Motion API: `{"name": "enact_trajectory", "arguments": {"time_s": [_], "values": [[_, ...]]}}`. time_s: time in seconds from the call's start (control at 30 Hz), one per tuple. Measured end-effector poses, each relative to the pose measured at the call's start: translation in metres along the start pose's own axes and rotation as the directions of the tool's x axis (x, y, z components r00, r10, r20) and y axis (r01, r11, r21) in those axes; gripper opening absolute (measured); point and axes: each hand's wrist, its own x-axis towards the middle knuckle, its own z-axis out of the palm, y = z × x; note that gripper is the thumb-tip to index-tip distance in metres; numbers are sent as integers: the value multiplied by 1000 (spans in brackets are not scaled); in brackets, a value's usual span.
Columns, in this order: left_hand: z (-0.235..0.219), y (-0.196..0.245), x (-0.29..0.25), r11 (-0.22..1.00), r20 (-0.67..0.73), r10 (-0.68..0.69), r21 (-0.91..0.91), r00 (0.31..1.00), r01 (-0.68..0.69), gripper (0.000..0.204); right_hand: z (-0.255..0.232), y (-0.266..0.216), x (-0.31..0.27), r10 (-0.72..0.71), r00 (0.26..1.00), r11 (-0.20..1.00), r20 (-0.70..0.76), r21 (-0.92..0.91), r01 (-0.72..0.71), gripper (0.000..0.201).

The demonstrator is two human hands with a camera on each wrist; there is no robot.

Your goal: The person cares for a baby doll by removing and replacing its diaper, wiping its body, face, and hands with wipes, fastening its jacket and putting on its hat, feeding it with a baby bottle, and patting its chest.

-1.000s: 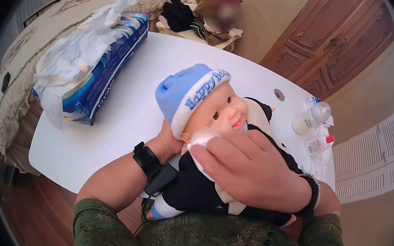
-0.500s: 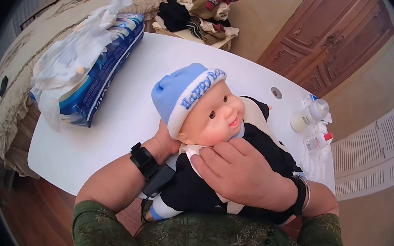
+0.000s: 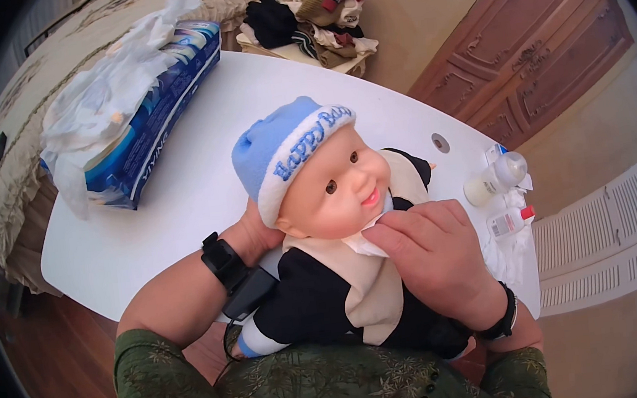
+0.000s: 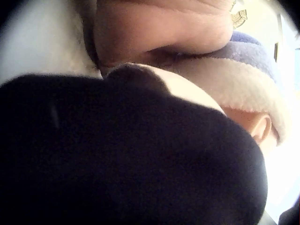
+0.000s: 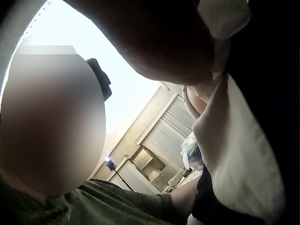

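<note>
A doll point(image 3: 343, 197) in a blue hat point(image 3: 264, 147) and black-and-cream clothes leans face up at the table's near edge. My left hand point(image 3: 255, 230) is behind its head and neck, its fingers hidden. In the left wrist view that hand point(image 4: 164, 28) lies against the hat's white brim point(image 4: 234, 86), beside the doll's ear point(image 4: 262, 127). Under the doll's chin, my right hand point(image 3: 439, 260) pinches a white wipe point(image 3: 365, 243) between thumb and fingers. The right wrist view shows this hand point(image 5: 164, 47) dark, above the cream collar point(image 5: 239, 154).
On the white table point(image 3: 198, 145), a blue pack point(image 3: 161, 122) with white wipes or sheets on top lies at the left. A baby bottle point(image 3: 494, 180) and a red-capped bottle point(image 3: 511, 220) stand at the right. Folded clothes point(image 3: 316, 19) are piled beyond the far edge.
My right hand has moved from the doll's cheek and ear side down and right to below its chin, uncovering more of the collar. The left hand stays behind the head.
</note>
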Motion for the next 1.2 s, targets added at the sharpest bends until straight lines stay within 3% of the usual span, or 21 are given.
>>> {"name": "enact_trajectory", "arguments": {"time_s": [0.3,0.37,0.4,0.5,0.57,0.67,0.73,0.87,0.9,0.93,0.97,1.0,1.03,1.07,1.13,1.2], "values": [[-5,0,0,972,65,8,233,998,-23,55,-5,26,-4,89,994,996,-57,10,-88,28],[-15,-7,0,978,114,-3,207,993,-20,62,-2,34,-5,110,992,993,-66,35,-108,27],[-2,1,-3,991,-32,-69,112,997,72,59,0,36,-3,120,989,991,-82,72,-114,25],[-16,-4,-1,991,19,-127,41,992,126,57,4,42,3,172,978,979,-115,131,-157,21],[-10,-2,-1,978,10,-151,147,988,148,55,9,48,9,216,968,969,-132,154,-195,19],[-3,0,1,988,45,-124,100,991,119,54,24,62,15,244,961,952,-132,222,-212,18],[-5,1,0,988,-56,-152,-13,987,152,61,36,70,20,224,959,942,-172,292,-168,19],[-6,2,-8,992,-85,-110,59,990,116,58,49,81,32,298,936,912,-187,345,-221,16],[-14,-2,-12,905,-75,-28,422,997,57,57,47,81,36,383,907,868,-174,403,-289,15],[-25,-6,-16,689,-31,47,725,998,-9,56,45,81,37,463,872,816,-155,460,-351,15],[-37,-10,-19,375,40,102,924,994,-75,55,44,80,36,470,867,813,-163,461,-354,15],[-45,-11,-21,8,127,129,992,983,-129,54,44,78,33,464,880,804,-99,464,-372,15],[-51,-11,-22,-359,218,124,919,968,-161,53,43,75,30,454,890,794,-31,467,-389,15],[-51,-7,-23,-362,216,120,918,969,-160,53,40,71,27,457,889,791,-33,471,-389,15],[-47,0,-26,-362,154,57,924,986,-123,52,28,65,18,294,955,833,44,478,-279,18],[-43,-6,-25,-364,167,94,923,981,-122,53,14,60,10,291,954,833,64,473,-286,18]]}}
